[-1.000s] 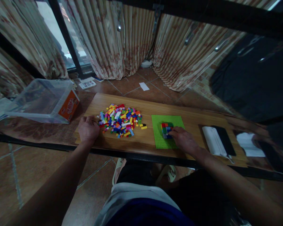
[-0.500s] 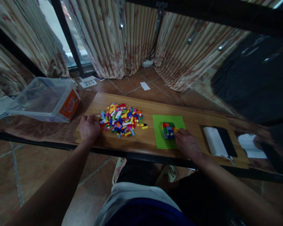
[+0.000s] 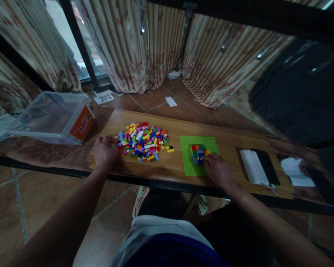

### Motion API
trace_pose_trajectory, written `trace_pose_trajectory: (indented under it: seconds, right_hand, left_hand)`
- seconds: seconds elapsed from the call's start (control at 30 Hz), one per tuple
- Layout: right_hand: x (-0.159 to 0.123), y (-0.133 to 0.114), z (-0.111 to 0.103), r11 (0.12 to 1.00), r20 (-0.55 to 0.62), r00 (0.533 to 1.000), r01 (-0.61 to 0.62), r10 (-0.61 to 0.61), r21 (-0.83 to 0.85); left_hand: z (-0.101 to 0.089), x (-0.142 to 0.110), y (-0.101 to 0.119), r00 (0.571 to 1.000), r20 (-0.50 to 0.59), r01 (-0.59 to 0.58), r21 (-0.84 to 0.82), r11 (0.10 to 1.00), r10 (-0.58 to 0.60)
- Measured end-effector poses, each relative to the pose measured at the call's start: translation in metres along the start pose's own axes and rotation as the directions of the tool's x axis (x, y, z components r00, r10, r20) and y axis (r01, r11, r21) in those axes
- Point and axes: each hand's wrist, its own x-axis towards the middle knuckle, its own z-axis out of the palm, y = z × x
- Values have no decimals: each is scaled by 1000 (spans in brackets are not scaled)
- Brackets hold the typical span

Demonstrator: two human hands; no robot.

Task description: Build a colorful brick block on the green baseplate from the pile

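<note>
Near the left edge of the wooden board, my left hand (image 3: 105, 151) rests with its fingers curled, beside a heap of mixed toy building bricks (image 3: 141, 142); whatever may be inside the fingers is hidden. A green studded baseplate (image 3: 186, 163) lies to the right of the heap. On it sits a low, roughly square build of coloured bricks (image 3: 198, 151), with red, green, orange and blue on top. My right hand (image 3: 217, 168) is over the build's near right corner, fingertips pinched on a small brick there. Yellow bricks show just behind those fingers.
A clear plastic bin (image 3: 50, 122) with an orange label stands at the left. To the right lie a white pouch (image 3: 253, 167) and a dark flat object (image 3: 268, 167), with white paper (image 3: 296, 172) farther right. The wooden board (image 3: 167, 167) lies on a narrow dark-edged table.
My right hand has shifted slightly left and nearer, from the build's right side to its near right corner, leaving more yellow brick visible. My left hand stays put.
</note>
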Motion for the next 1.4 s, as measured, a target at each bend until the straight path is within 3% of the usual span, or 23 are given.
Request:
trace_pose_trajectory:
  seconds: [0.27, 0.53, 0.87, 1.4]
  right_hand:
    - [11, 4, 2, 989, 13, 998, -64, 63, 130]
    - [17, 11, -3, 994, 110, 993, 29, -41, 102]
    - [33, 16, -6, 986, 228, 972, 16, -54, 169]
    - [30, 19, -1, 989, 203, 969, 128, -141, 79]
  left_hand:
    - [2, 1, -2, 1000, -5, -15, 1, 1000, 15]
    - [1, 0, -1, 1000, 8, 7, -1, 1000, -7]
    - [0, 1, 0, 1000, 10, -3, 16, 1000, 3]
    - [-2, 0, 2, 1000, 5, 10, -3, 1000, -10]
